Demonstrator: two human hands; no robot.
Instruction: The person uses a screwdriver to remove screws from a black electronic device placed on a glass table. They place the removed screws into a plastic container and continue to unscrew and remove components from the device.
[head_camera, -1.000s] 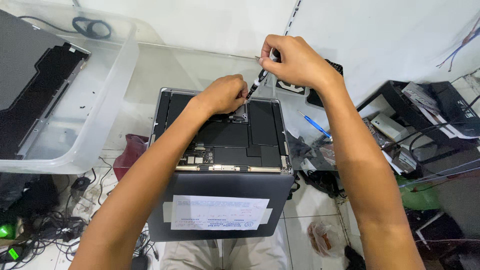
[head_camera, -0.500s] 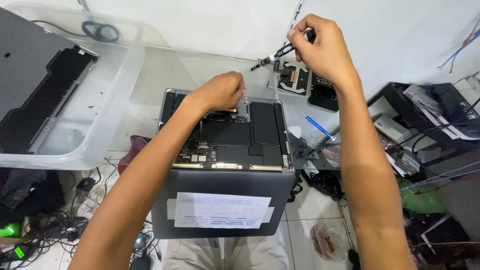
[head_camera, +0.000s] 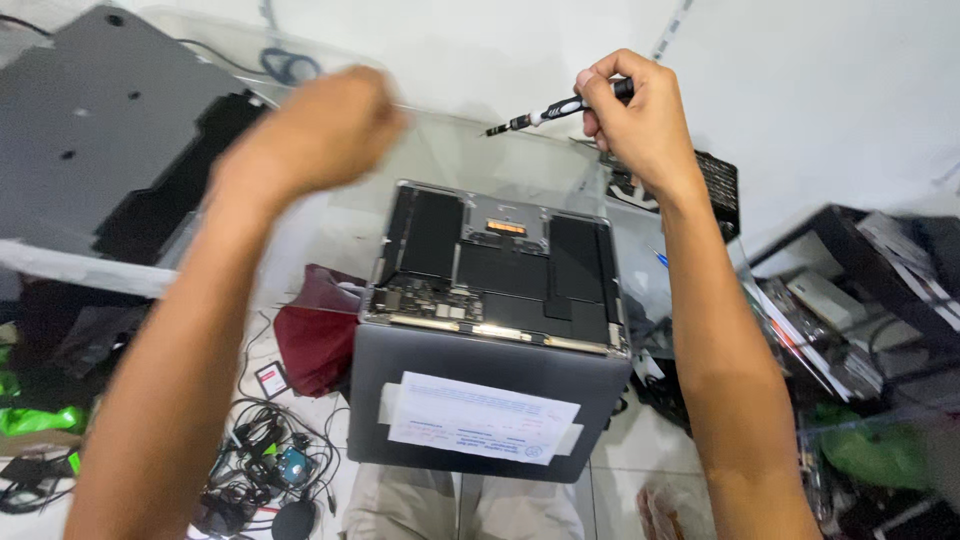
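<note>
Paper label sits taped to the grey lid of an opened laptop, its black battery cells and circuit board exposed on a glass table. Above it, the right hand is closed around a small screwdriver, held level. The left hand, blurred, hovers apart; its grip cannot be told.
</note>
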